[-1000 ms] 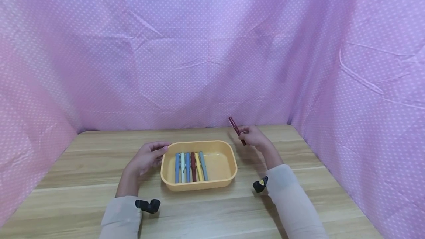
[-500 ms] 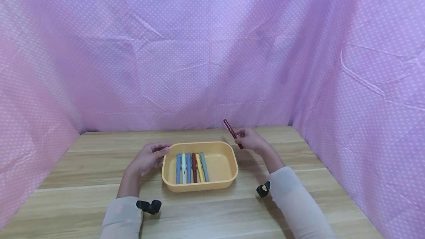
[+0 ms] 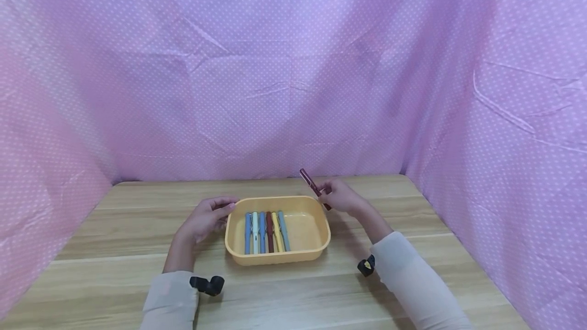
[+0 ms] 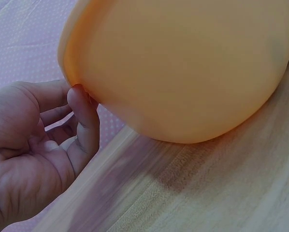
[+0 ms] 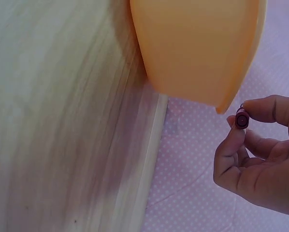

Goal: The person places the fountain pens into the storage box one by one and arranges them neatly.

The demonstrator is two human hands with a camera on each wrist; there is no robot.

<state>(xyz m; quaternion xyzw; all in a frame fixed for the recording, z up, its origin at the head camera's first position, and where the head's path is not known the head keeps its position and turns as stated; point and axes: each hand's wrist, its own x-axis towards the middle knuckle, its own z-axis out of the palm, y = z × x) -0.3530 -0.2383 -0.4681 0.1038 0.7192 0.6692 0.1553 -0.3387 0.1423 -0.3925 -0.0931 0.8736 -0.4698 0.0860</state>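
Note:
A yellow plastic tray [image 3: 279,257] stands on the table, holding a row of several pens. Among them are blue ones, a pale mint pen [image 3: 255,232], a dark red pen [image 3: 270,232] and a yellow pen [image 3: 277,233]. At the tray's far left corner, my left hand [image 3: 205,220] pinches the rim between thumb and finger, seen closer in the left wrist view [image 4: 43,150]. My right hand [image 3: 343,198] pinches another dark red pen [image 3: 309,181], tilted, by the tray's far right corner. In the right wrist view this pen's end [image 5: 242,120] faces the camera.
The wood-grain table [image 3: 284,294] ends at a far edge before a pink dotted cloth [image 3: 257,90], which also hangs at both sides. A black wrist camera [image 3: 207,285] sits by the left sleeve and another [image 3: 366,266] by the right sleeve.
My right hand has moved left and slightly nearer with the dark red pen, coming to the tray's far right corner. The pen leans more. My left hand stays at the rim.

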